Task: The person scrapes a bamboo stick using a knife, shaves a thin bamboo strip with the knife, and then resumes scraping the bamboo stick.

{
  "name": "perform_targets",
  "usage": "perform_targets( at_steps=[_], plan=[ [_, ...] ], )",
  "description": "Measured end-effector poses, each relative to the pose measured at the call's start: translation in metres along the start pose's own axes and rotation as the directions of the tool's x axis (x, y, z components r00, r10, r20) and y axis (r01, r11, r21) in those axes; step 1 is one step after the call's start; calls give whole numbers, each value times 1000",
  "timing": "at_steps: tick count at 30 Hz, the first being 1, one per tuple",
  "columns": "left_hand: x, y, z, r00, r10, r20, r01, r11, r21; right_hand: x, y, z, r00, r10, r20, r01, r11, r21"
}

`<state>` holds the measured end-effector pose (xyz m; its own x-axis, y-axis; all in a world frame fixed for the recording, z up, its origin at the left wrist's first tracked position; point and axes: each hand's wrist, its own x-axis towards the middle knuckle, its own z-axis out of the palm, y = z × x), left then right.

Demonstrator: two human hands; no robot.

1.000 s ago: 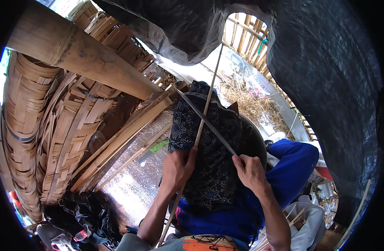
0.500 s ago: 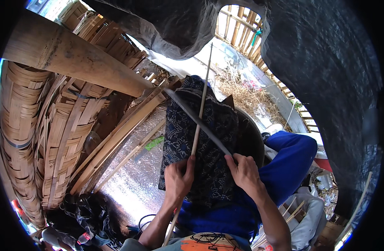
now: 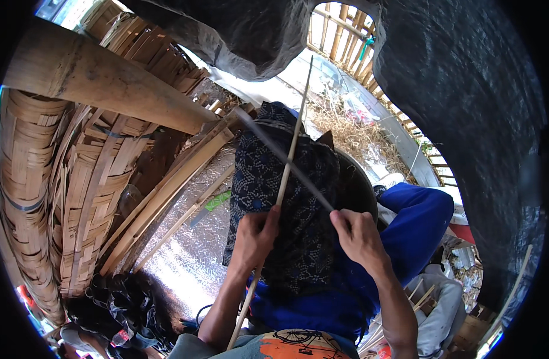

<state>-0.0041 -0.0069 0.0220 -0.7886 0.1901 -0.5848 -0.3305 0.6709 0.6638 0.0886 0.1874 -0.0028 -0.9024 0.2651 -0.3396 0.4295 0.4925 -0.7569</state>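
My left hand [image 3: 255, 238] is closed round a long thin bamboo stick [image 3: 297, 134], thumb along it. The stick runs from beside my waist, over my lap, to a tapered tip at the far side. A long narrow blade [image 3: 267, 139], smeared by motion, crosses the stick beyond my left hand. My right hand [image 3: 360, 237] grips its near end, and the handle is hidden in the fingers. Under both lies a dark blue patterned cloth [image 3: 256, 173] spread over my lap. Whether blade and stick touch, I cannot tell.
On the left stand woven bamboo rolls [image 3: 32, 155] beneath a thick bamboo pole [image 3: 107, 81]. Wooden strips [image 3: 173, 194] lean beside my lap, near a green item [image 3: 217, 201] on shiny sheeting. Black sheeting [image 3: 466, 90] hangs at the right. Straw [image 3: 346, 134] lies ahead.
Both hands have moved slightly forward, away from my body. The blade has shifted a little farther along the stick and is now blurred. The stick's far tip has swung slightly right.
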Motion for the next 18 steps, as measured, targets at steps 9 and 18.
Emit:
perform_targets(
  at_steps=[9, 18],
  plan=[
    [6, -18, 6, 988, -42, 150, 88, 947, -309, -1, 33, 34, 853, -437, -286, 402, 899, -176],
    [-3, -20, 5, 987, -45, 157, 110, 893, -437, 63, 73, 27, 800, -583, -140, 355, 649, -673]
  ],
)
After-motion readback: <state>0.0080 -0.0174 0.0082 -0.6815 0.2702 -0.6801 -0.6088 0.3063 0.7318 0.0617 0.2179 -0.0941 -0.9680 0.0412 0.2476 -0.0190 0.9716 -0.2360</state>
